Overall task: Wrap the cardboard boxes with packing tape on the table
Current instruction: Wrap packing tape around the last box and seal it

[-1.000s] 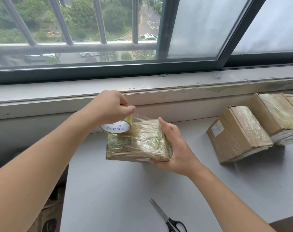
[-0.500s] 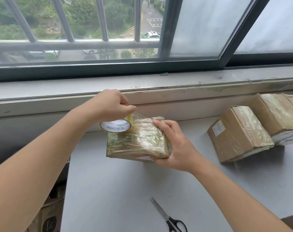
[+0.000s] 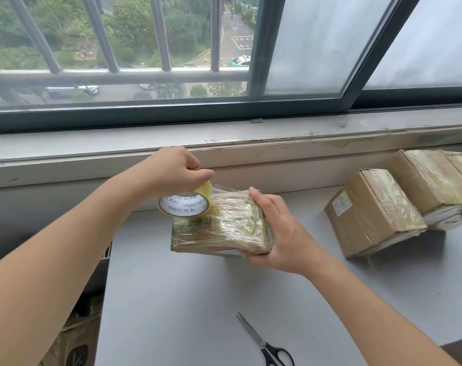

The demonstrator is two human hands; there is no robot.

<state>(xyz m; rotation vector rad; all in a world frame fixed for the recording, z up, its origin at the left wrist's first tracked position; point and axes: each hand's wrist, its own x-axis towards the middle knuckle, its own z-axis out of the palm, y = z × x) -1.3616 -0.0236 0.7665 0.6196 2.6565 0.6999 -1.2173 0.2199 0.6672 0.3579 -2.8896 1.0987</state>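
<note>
A small cardboard box (image 3: 219,228), covered in shiny crinkled tape, is held just above the grey table (image 3: 187,299). My right hand (image 3: 280,233) grips its right end, fingers spread over the top and thumb underneath. My left hand (image 3: 174,169) grips a yellowish roll of packing tape (image 3: 185,204) at the box's far left corner. A short clear strip runs from the roll onto the box top.
Two taped cardboard boxes (image 3: 372,210) (image 3: 433,186) lean together at the right against the wall under the window sill (image 3: 224,143). Black-handled scissors (image 3: 264,344) lie near the table's front edge. A brown carton (image 3: 74,336) sits below the table's left edge.
My right hand's fingers have come up over the box's top at its right end. The roll has tilted slightly in my left hand. The box stays in place.
</note>
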